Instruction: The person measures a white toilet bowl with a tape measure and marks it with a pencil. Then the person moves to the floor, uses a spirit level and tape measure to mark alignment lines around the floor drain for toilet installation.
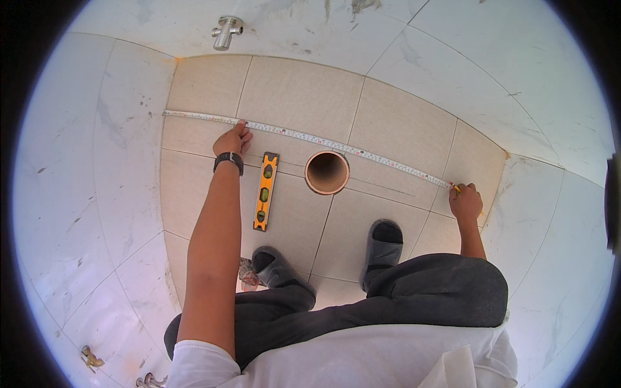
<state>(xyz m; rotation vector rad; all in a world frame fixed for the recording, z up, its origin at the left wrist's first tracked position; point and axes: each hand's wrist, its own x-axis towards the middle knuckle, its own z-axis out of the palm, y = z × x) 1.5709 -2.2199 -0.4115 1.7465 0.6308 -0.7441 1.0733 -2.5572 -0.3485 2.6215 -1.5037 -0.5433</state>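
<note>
A white measuring tape blade (320, 140) stretches across the beige floor tiles from the left wall toward the right. My left hand (234, 140), with a dark watch on its wrist, pinches the blade near its left part. At the other end my right hand (466, 202) is closed round the tape's end, where a small yellow and red piece shows at the fingertips; the rest is hidden in the fist. Below the blade a round brown pipe (326, 172) opens in the floor. Beside my left forearm lies a yellow spirit level (265, 191) with green vials.
White marbled walls (97, 161) enclose the tiled floor on the left, far and right sides. A chrome valve (226, 33) sticks out of the far wall, and a brass tap (91, 357) is at lower left. My grey slippers (381, 249) stand near the pipe.
</note>
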